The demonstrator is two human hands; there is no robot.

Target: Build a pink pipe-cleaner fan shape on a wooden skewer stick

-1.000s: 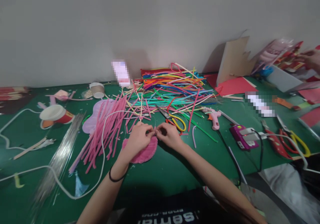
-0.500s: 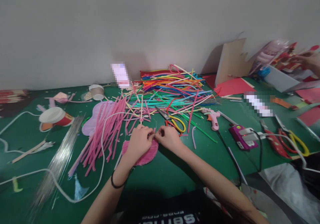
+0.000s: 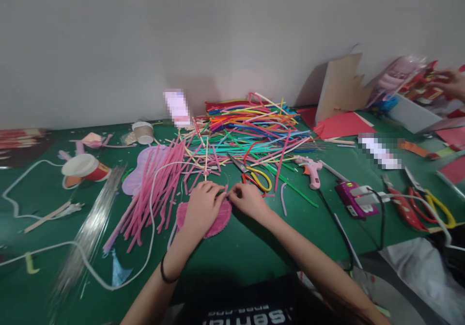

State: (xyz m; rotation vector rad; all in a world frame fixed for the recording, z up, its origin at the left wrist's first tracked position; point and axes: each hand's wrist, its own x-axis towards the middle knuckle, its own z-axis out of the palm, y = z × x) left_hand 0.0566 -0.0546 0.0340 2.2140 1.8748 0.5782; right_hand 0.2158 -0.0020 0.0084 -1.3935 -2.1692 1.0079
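My left hand (image 3: 205, 206) is closed, its thumb and fingers pinching a short pink pipe cleaner (image 3: 225, 189) whose tip pokes up. Right beside it, my right hand (image 3: 250, 201) is closed in a pinch at the same spot; its fingertips partly hide what they grip. Under my left hand lies a flat pink pad of pipe cleaners (image 3: 222, 221), partly covered by the palm and wrist. Just beyond the hands, a pale stick (image 3: 207, 155) with a pink bead-like bit points away from me. Scissors (image 3: 254, 172) with yellow and red handles lie past my right hand.
Left are loose pink pipe cleaners (image 3: 160, 184), a paper cup (image 3: 85, 166), wires (image 3: 92, 223) and a white cable (image 3: 151, 208). A multicoloured pipe-cleaner pile (image 3: 254, 121) lies behind. Right are a pink glue gun (image 3: 312, 170), a purple power adapter (image 3: 354, 201) and red-handled pliers (image 3: 403, 208). Another person's hand (image 3: 452, 83) shows far right.
The view has shifted slightly, so most things sit a little to the right. My hands stay together at the pink pipe cleaner, with only a small shift of the fingers.
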